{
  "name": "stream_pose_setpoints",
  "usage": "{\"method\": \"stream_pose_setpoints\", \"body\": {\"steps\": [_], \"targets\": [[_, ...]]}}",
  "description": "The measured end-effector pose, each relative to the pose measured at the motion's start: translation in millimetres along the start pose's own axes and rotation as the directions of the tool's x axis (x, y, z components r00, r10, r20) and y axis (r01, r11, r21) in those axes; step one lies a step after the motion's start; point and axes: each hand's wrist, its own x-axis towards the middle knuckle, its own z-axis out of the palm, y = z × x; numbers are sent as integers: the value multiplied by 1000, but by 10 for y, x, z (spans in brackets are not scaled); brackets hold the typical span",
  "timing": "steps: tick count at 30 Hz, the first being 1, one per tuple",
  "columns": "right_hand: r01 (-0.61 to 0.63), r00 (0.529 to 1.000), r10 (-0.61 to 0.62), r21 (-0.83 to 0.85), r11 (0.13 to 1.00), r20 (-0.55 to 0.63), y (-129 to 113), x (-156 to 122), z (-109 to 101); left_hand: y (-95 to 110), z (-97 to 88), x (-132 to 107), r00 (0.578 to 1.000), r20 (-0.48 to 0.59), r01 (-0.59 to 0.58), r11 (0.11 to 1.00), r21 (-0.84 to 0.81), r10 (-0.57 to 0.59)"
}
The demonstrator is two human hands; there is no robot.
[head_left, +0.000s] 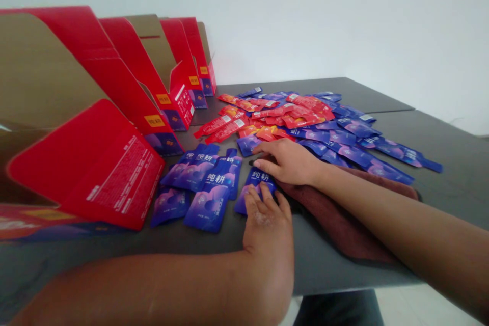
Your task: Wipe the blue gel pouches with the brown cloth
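The left hand and right hand lie open, not gripping, their fingers touching a blue sachet from either side near the front edge of the tabletop, beside a brown towel, with more blue sachets alongside, a loose heap of red and blue sachets beyond, and open red cartons standing along the left, contents hidden.

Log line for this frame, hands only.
left hand: on blue sachet | right hand: just above that sachet, wrist over brown towel
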Motion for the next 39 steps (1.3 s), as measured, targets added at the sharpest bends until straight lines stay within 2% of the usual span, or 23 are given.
{"method": "stream_pose_setpoints", "body": {"steps": [4,9,13,20,26,29,34,39], "targets": [[58,997,-59,37,998,41,-24,-10,-4,11,7,-4,1000,-25,15,1000,-5,-15],[162,984,-168,93,982,56,-78,-27,-35,0,-22,-6,1000,-7,0,1000,2,0],[191,976,-203,141,971,75,-106,-33,-53,-5,-32,10,1000,-3,3,1000,10,-3],[145,986,-152,93,985,64,-114,-27,-32,9,-26,4,1000,-16,9,1000,25,-9],[-22,999,22,-27,999,26,-71,-7,-18,-5,-6,10,1000,9,-2,1000,19,1],[-60,998,60,-66,996,-6,-44,1,-26,-1,2,15,1000,16,-2,1000,26,1],[-40,999,40,-28,999,9,-31,-5,-21,8,1,-1,1000,12,-4,1000,28,3],[59,997,-59,10,998,41,-67,-21,-23,13,7,1,1000,-8,-6,1000,31,6]]}}
